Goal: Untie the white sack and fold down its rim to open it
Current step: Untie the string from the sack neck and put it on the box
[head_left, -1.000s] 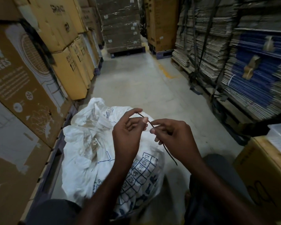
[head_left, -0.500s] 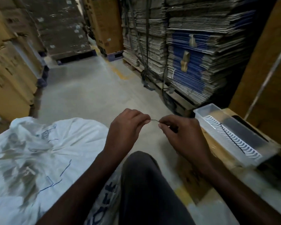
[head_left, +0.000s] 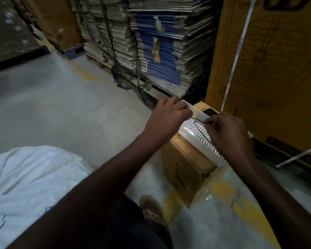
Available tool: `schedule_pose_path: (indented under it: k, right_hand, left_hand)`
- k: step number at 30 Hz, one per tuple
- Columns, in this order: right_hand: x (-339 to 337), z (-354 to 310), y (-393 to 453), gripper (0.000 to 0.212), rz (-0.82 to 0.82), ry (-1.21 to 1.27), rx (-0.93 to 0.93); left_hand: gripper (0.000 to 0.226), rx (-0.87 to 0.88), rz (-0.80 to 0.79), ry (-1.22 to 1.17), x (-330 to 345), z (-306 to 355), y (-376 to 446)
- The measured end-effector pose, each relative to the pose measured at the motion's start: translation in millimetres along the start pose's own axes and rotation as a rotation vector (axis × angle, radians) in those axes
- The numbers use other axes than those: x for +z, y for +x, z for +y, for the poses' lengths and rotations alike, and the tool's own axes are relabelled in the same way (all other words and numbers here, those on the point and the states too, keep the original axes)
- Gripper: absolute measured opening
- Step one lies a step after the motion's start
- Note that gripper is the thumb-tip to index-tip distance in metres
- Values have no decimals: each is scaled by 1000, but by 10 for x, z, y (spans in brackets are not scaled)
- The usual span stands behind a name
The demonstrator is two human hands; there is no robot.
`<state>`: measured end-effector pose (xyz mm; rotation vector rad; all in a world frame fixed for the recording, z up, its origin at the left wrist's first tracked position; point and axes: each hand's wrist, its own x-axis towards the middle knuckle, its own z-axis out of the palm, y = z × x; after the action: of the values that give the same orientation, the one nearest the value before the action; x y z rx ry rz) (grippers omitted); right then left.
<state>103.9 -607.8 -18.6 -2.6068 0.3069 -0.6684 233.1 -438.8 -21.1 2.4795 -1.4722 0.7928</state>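
The white sack lies at the lower left on the floor, only partly in view, its mouth out of frame. A thin dark tie string stretches between my two hands, away from the sack. My left hand pinches one end of it. My right hand pinches the other end, and the loose length hangs down beside that hand. Both hands hover over a clear plastic tray to the right of the sack.
The tray rests on a low cardboard box with a dark phone beside it. Stacked flattened cartons on a pallet stand behind. A tall yellow carton fills the right. My foot rests on the grey floor.
My view has swung right, away from the sack. Both hands carried the string from above the sack over to the plastic tray on the box.
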Motion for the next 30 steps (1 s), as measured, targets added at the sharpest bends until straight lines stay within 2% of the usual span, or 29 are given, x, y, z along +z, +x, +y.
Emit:
schedule_pose_path:
  k: [4,8,13,19,25,30]
  right_hand:
    - [228,327,86,15,-108,-75,97]
    - [413,380,167,16,-198,-94,131]
    - [567,336,185,20,-264,-117,177]
    - [414,261,137,27,-195,-87,191]
    - [240,-361,61,21,-56,10,42]
    - [271,-1175,-12,20,-48,163,-99]
  left_hand:
    - [15,22,-118,21,266,97,198]
    - [18,-45,-221,-21,394,88,216]
    - [21,-117,-194,-44,390,3,111]
    - [28,-183,-116,-43,257,-84,-27]
    - [21,-257,-18,-73,-206,-138,-342]
    - [24,-345,35,-36,-732,-236,-817]
